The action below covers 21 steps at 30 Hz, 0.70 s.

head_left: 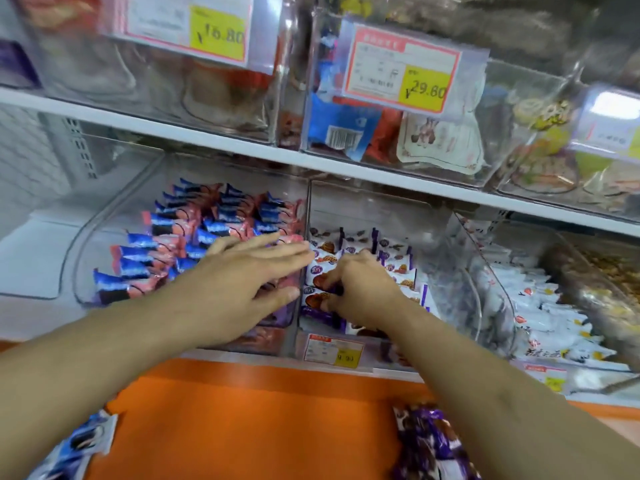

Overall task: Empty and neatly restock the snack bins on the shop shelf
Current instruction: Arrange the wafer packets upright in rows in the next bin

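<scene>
Two clear snack bins sit side by side on the lower shelf. The left bin (79,271) holds neat rows of blue-and-pink packets (194,237). The middle bin (381,206) holds purple-and-white biscuit packets (391,252) in rows. My left hand (242,282) hovers flat with straight fingers over the divide between the two bins, fingertips reaching the middle bin's edge. My right hand (360,292) is inside the middle bin, fingers curled and pinching a purple-and-white packet (317,299) near the front.
To the right stands a bin of white packets (540,306). Clear bins with yellow price tags (422,90) fill the upper shelf (207,133). An orange ledge (259,410) below carries loose purple packets (433,445) at right and blue-white ones (79,445) at left.
</scene>
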{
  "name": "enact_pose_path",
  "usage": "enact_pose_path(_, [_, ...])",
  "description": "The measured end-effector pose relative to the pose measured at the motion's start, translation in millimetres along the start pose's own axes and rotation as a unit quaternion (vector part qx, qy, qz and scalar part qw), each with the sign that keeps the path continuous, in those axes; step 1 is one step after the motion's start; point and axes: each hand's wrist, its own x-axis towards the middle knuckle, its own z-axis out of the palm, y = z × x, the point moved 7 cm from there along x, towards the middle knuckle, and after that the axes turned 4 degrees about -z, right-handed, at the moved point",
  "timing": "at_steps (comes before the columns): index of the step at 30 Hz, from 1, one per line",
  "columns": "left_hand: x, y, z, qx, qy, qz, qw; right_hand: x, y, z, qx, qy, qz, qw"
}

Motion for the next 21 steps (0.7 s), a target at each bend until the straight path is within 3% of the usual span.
enact_pose_path(7, [1, -1, 5, -0.008, 0.019, 0.005, 1.000, -7, -4, -3, 0.054, -0.013, 0.017, 0.998])
enact_pose_path(14, [-2, 4, 4, -0.030, 0.033, 0.010, 0.999, 0, -3, -12, 0.018, 0.108, -0.011, 0.994])
enact_pose_path(21, [-1, 3, 2, -0.031, 0.028, 0.003, 0.999, 9, 1, -8, -0.003, 0.091, -0.012, 0.996])
